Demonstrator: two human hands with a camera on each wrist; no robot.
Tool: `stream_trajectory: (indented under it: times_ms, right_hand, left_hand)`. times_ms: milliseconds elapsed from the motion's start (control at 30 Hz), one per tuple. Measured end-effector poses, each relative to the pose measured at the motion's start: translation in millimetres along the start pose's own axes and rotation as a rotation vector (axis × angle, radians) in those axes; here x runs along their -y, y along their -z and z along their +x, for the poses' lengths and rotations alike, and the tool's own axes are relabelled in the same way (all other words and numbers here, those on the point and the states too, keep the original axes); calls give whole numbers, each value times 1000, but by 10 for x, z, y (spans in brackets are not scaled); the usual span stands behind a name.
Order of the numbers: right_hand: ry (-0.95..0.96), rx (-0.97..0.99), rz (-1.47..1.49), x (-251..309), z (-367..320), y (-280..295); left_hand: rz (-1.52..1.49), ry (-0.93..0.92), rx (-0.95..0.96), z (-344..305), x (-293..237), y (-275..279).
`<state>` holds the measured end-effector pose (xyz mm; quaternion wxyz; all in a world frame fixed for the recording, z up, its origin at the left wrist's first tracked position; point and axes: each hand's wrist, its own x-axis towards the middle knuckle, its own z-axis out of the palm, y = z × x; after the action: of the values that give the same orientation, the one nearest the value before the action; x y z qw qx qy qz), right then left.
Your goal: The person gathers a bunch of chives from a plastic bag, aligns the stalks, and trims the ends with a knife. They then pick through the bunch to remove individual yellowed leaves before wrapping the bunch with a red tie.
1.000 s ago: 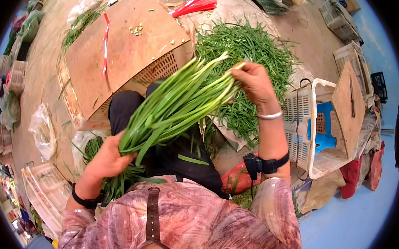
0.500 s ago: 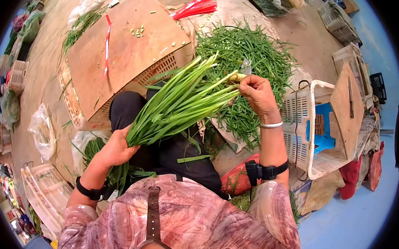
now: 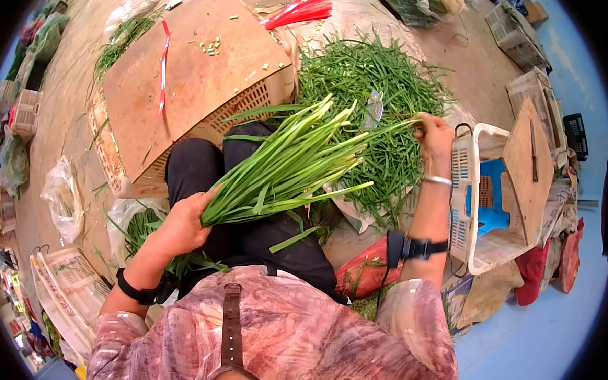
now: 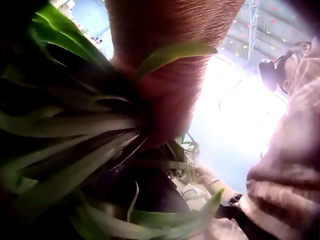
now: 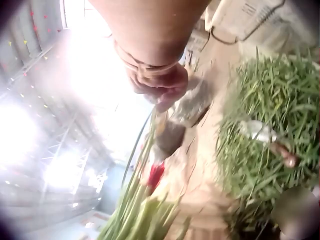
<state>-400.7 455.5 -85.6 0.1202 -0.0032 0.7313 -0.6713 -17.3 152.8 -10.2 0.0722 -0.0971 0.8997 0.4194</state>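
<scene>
My left hand (image 3: 184,226) grips a bunch of garlic chives (image 3: 284,172) near its leafy end, over the person's lap. The pale stem ends fan out to the upper right. With fingertips and thumb, my right hand (image 3: 433,136) pinches the tips of a few thin strands (image 3: 398,128) that stretch from the bunch. The right wrist view shows those fingers curled at the strand ends, above the stems (image 5: 145,215). Dark leaves (image 4: 75,125) crowd the left wrist view and hide the left fingers. A knife (image 3: 373,110) with a brown handle lies on a heap of loose green leaves (image 3: 399,78).
A brown board (image 3: 200,67) lies over a crate in front, with a red tie (image 3: 163,69) and cut bits on it. Red strips (image 3: 300,9) lie beyond. To the right stands a white crate (image 3: 475,199) holding something blue. More chives (image 3: 144,231) lie by the left forearm.
My right hand has moved right, away from the bunch, drawing a few strands out with it. The left hand has shifted slightly right and up, and the knife has come into plain view.
</scene>
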Motion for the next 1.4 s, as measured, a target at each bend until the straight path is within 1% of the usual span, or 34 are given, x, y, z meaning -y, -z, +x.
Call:
stream_trajectory:
  times_ms: [33, 67, 100, 167, 200, 233, 300, 367, 400, 467, 500, 533, 567, 600, 633, 667, 700, 733, 767, 833, 867, 900, 967, 1000, 1033, 1067, 1100, 1167, 1233, 1267, 1300, 1333, 1367, 1400]
  right_hand:
    - [137, -292, -488, -167, 239, 207]
    - [274, -587, -976, -297, 380, 346]
    - [279, -593, -976, -327, 367, 334]
    - [611, -538, -1181, -420, 372, 260]
    - [387, -243, -858, -348, 241, 76]
    - [169, 32, -520, -147, 81, -212]
    - [-291, 377, -90, 262, -414, -615]
    - [-244, 583, -165, 150, -510, -794]
    - [-244, 583, -163, 75, -515, -794]
    - [-251, 555, 253, -42, -524, -809]
    - [-251, 557, 252, 2, -547, -799]
    - [-210, 515, 383, 69, -557, -752]
    - [-169, 470, 511, 150, -568, -692]
    - [-142, 374, 624, 279, -585, -616]
    - [-78, 400, 723, 317, -493, -443]
    - [-9, 254, 699, 302, -371, -275]
    - [39, 76, 570, 269, -240, -135]
    - [121, -32, -9, 41, 67, 156]
    - [121, -30, -8, 45, 8, 163]
    - [113, -308, -1362, 106, -129, 162]
    - [277, -168, -1166, -83, -60, 216]
    - [222, 17, -950, -21, -162, 56]
    - [95, 369, -519, 126, -435, -466]
    - [78, 481, -414, 257, -645, -739]
    - [26, 621, -388, 292, -761, -968]
    - [-9, 703, -531, 280, -808, -1138]
    - [263, 705, -652, 68, -816, -1265]
    - [372, 675, -716, 22, -922, -1366]
    - [405, 428, -519, -219, -889, -1335]
    - [460, 333, -513, -306, -815, -1256]
    - [409, 266, -461, -378, -706, -1155]
    - [234, 176, -452, -466, -551, -1031]
    - [348, 91, -700, -472, -411, -852]
    - [232, 50, -738, -501, -291, -723]
  left_hand:
    - [87, 11, 1, -17, 2, -1]
    - [86, 5, 1, -26, -15, -1]
    - [116, 12, 11, -29, -42, 5]
    - [144, 26, 16, -13, -53, 2]
    - [153, 30, 15, -29, -48, -7]
    - [165, 28, 9, -19, -42, -9]
    - [172, 21, 8, -13, -38, -18]
    - [182, 20, 4, -21, -34, -21]
    - [192, 18, -10, -25, -31, -25]
    - [202, 20, -28, -43, -31, 0]
    - [281, 4, -66, -54, -51, 45]
    - [360, -12, -103, -50, -99, 98]
    - [490, -76, -199, -47, -171, 177]
    - [554, -132, -268, -45, -241, 283]
    - [621, -185, -338, -52, -274, 365]
    - [693, -196, -332, -77, -248, 412]
    - [699, -191, -339, -109, -174, 440]
    - [748, -194, -303, -138, -60, 431]
    - [794, -198, -262, -161, 25, 405]
    - [790, -207, -281, -163, 78, 371]
    - [798, -220, -272, -172, 89, 348]
    - [807, -233, -256, -187, 93, 331]
    - [823, -217, -215, -167, 79, 334]
    - [831, -246, -228, -148, 83, 332]
    - [838, -278, -242, -128, 84, 327]
    - [838, -282, -240, -116, 82, 318]
    - [846, -277, -236, -113, 84, 314]
    - [858, -262, -242, -92, 93, 334]
    - [836, -265, -257, -146, 93, 302]
    - [836, -259, -252, -168, 94, 290]
    - [832, -245, -243, -176, 93, 276]
    - [827, -234, -236, -178, 92, 264]
    - [826, -240, -237, -186, 104, 254]
    - [852, -243, -233, -196, 126, 252]
